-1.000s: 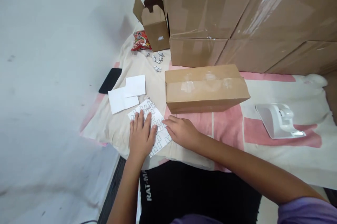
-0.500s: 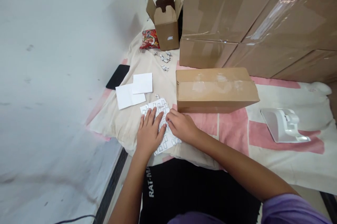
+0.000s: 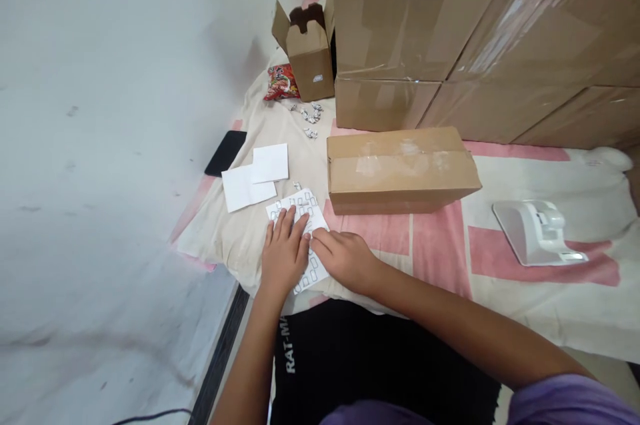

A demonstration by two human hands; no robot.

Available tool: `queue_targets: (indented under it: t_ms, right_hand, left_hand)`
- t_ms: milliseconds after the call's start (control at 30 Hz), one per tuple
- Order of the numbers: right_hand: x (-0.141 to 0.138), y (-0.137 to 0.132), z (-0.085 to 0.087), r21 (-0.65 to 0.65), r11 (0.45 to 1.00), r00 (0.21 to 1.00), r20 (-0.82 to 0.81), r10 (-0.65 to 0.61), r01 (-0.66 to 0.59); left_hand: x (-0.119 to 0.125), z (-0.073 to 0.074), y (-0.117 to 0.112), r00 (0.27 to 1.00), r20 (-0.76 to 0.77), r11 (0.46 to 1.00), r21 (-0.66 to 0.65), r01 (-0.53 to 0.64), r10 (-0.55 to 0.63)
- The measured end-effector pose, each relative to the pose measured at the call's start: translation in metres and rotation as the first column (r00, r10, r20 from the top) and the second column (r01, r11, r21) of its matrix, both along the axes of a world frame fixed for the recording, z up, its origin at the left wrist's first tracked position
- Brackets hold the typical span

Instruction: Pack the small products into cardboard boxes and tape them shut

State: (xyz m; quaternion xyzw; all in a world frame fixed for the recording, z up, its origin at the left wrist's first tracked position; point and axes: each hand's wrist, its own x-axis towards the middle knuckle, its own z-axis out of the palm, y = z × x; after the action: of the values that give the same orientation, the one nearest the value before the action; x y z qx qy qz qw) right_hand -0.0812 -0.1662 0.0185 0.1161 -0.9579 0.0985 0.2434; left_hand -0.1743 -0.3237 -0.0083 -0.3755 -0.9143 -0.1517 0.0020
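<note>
A white sheet [image 3: 314,272] printed or drawn with many small rectangles lies slanted on the bedding. My left hand [image 3: 284,252] rests flat on it, fingers spread and pointing away from me. Beside it, my right hand [image 3: 347,258] is curled, with thumb and forefinger pinched together at the sheet's middle; whatever may be between them is hidden. Just beyond the sheet's far edge sits a tiny whitish bit [image 3: 297,186]. Two blank white papers, a larger one [image 3: 245,188] and a smaller one [image 3: 271,162], overlap to the upper left.
A closed carton [image 3: 403,165] stands right of the sheet, with large taped boxes [image 3: 390,18] stacked behind. Farther back are an open carton [image 3: 311,65], a red packet [image 3: 281,82] and small silvery pieces [image 3: 311,115]. A black flat device [image 3: 226,153] lies by the wall; a white plastic object [image 3: 537,232] lies right.
My right hand has shifted slightly down over the sheet, still pinched. My left hand stays flat in place. The whole view has moved a little.
</note>
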Motion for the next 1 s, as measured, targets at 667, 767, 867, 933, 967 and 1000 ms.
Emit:
queue_targets:
  t_ms: [667, 767, 867, 933, 967, 1000]
  right_hand:
    - [0.078, 0.194, 0.036, -0.998, 0.008, 0.907, -0.064, -0.417, -0.067]
    - [0.076, 0.189, 0.023, -0.998, -0.059, 0.944, -0.010, -0.330, -0.032]
    - [0.081, 0.184, 0.015, -0.994, -0.097, 0.971, -0.025, -0.237, -0.049]
    - [0.084, 0.182, 0.011, -0.992, -0.112, 0.982, -0.035, -0.186, -0.057]
    - [0.085, 0.181, 0.011, -0.991, -0.114, 0.986, -0.045, -0.163, -0.064]
    - [0.085, 0.181, 0.011, -0.991, -0.112, 0.988, -0.058, -0.142, -0.074]
  left_hand:
    - [-0.035, 0.089, 0.131, 0.617, 0.770, 0.510, 0.601, -0.615, -0.163]
    - [-0.052, 0.087, 0.149, 0.482, 0.851, 0.459, 0.521, -0.720, -0.210]
    - [-0.067, 0.090, 0.143, 0.447, 0.876, 0.418, 0.479, -0.772, -0.179]
    - [-0.073, 0.092, 0.135, 0.439, 0.877, 0.427, 0.480, -0.767, -0.198]
    - [-0.074, 0.093, 0.132, 0.442, 0.871, 0.446, 0.490, -0.749, -0.214]
    - [-0.074, 0.093, 0.130, 0.451, 0.863, 0.469, 0.502, -0.727, -0.227]
